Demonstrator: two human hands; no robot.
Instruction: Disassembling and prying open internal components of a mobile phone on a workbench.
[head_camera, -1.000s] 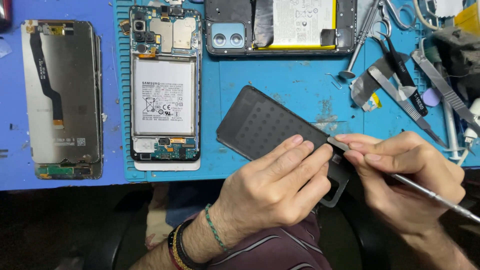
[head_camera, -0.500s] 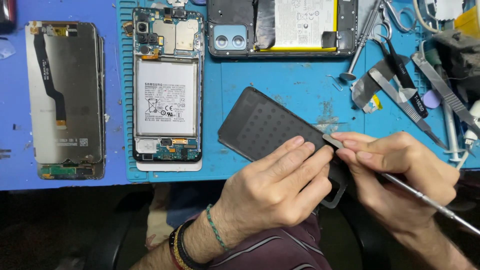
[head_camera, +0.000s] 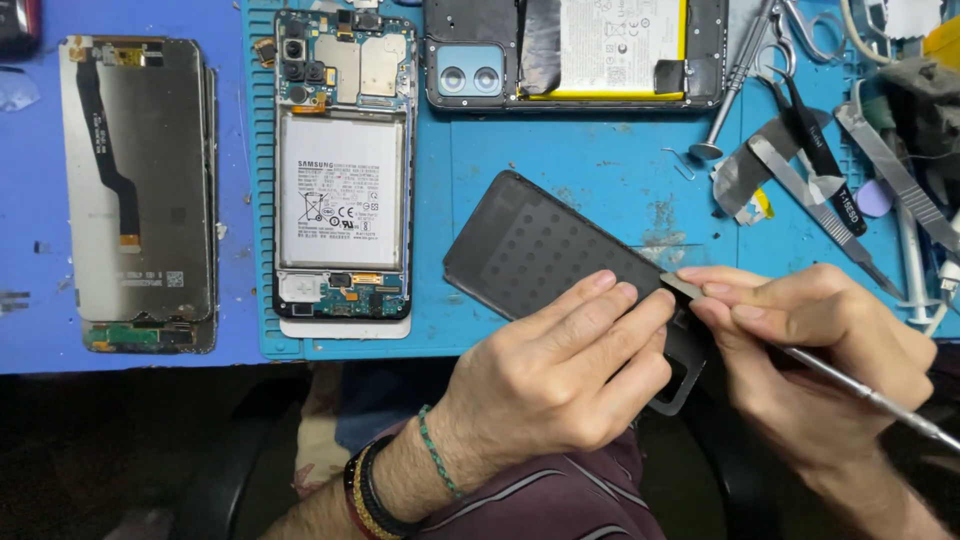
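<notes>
Both hands' fingers (head_camera: 610, 320) atop black panel (head_camera: 530, 245)

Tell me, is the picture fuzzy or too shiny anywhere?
Head view: mostly sharp and evenly lit on the blue mat; soft glare on the grey screen panel; dark below the table edge; the metal tool in the right hand looks slightly soft; left hand clear.

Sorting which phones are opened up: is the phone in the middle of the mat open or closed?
Open. The middle phone lies back-off on the blue mat, with battery and circuit boards exposed.
</notes>
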